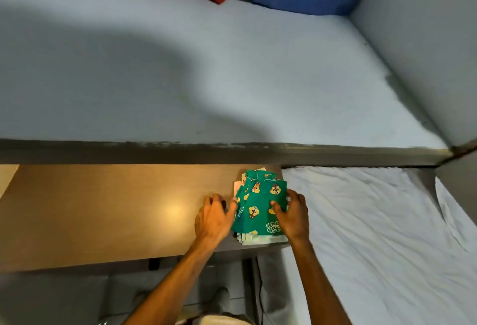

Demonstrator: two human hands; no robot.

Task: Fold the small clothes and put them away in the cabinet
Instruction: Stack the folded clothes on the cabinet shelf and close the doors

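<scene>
A small stack of folded clothes, topped by green shorts (pixel 260 208) with a cartoon print, sits at the right end of the wooden table (pixel 103 211) — just beside the white bed (pixel 374 234). The left hand (pixel 214 218) and right hand (pixel 293 215) clasp the stack's two sides — fingers curled around it.

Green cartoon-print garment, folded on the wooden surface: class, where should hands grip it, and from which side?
Grip the green garment with the pale pieces beneath by both side edges, left hand and right hand coming from the near edge; lifting the pile together probably keeps the folds.
</scene>
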